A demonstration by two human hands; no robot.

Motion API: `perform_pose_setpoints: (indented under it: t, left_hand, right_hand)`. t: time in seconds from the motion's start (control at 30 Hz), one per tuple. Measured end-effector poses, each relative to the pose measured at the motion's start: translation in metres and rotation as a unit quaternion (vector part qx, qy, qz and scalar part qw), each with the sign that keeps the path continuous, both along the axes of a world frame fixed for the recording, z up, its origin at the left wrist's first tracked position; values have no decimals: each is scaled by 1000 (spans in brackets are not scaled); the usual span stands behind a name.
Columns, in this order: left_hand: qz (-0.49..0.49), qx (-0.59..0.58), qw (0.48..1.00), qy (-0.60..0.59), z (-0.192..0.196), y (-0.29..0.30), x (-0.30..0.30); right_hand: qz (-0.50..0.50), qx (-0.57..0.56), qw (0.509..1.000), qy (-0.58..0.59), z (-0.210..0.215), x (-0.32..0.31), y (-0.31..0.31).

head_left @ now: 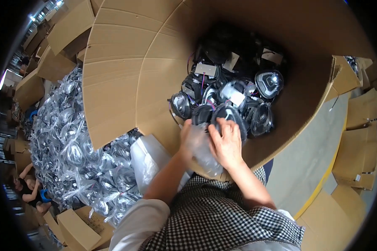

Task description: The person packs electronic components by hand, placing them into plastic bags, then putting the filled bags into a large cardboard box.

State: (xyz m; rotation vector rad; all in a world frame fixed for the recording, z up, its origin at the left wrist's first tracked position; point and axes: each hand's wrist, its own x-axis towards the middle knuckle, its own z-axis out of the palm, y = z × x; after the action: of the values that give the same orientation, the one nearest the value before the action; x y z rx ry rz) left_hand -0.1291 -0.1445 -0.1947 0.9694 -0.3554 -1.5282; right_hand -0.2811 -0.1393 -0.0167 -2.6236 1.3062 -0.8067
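Observation:
At the near edge of a deep cardboard box (pixel 178 104), both my hands are close together over a heap of headlights. A crumpled clear plastic bag (pixel 209 159) hangs between them. My right hand (pixel 228 144) has its fingers curled on the bag, against the lower edge of a headlight (pixel 229 113) with a clear lens. My left hand (pixel 189 138) is at the bag's left side, smeared by motion, so its grip is unclear. Around them lie more black headlights with clear lenses and thin wires, such as one headlight (pixel 269 83) at the right. Some bear pale rectangular pieces.
A large heap of clear-bagged headlights (pixel 71 146) spreads to the left, with a translucent plastic sheet (pixel 148 157) beside the box. At far left sits another person (pixel 31 190). More cartons (pixel 356 154) stand at the right, past a yellow floor line (pixel 322 180).

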Motion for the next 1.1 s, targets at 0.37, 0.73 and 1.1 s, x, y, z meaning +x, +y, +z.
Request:
perform_pose_setpoints:
  t: [0.37,0.73,1.1]
  left_hand:
    - [-97,-51,977,-182,207,132,30]
    - [0,-8,933,-360,216,157,38]
    - [-307,27,932,-190,226,149,45]
  right_hand:
    - [119,609,658,-426,11,-48,69]
    - [-8,201,932,-302,71,-68,120]
    - [217,658,610,-385,21,-82,89]
